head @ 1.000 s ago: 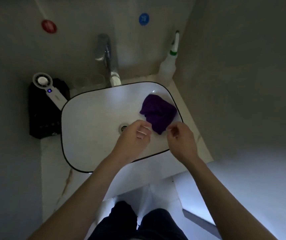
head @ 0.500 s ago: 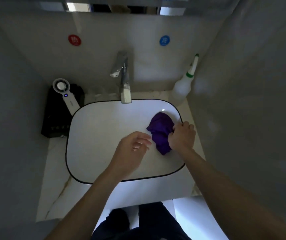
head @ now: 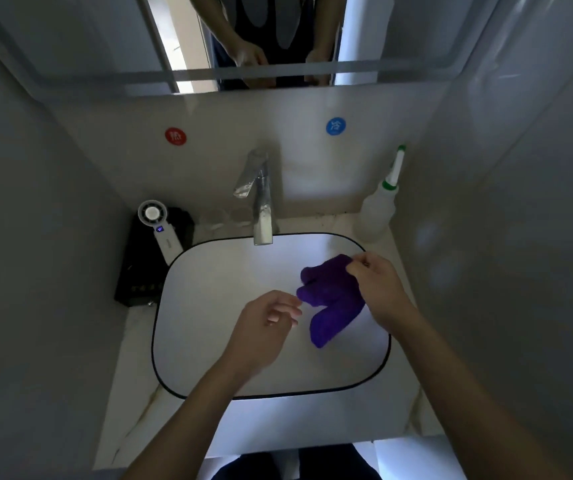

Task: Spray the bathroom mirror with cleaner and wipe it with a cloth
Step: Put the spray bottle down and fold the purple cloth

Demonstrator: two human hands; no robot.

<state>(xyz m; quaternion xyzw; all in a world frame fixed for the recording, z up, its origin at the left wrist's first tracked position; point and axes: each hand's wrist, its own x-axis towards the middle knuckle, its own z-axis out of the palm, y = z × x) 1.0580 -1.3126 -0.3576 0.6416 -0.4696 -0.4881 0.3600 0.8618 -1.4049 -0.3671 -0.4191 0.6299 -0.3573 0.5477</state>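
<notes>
Purple cloth [head: 330,299] hangs looser now — right hand [head: 380,289] seemingly pinches its top.

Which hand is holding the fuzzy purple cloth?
The right hand pinches the fuzzy purple cloth by its top edge over the white sink; the left hand holds nothing, its fingers loosely curled beside the cloth.

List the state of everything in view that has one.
cloth, crumpled in the sink, upper edge pinched by the right hand.
left hand, loosely curled, holding nothing, beside the cloth.
tap, no water seen running.
bottle, upright at the counter's back right corner.
fan, display lit.
</notes>
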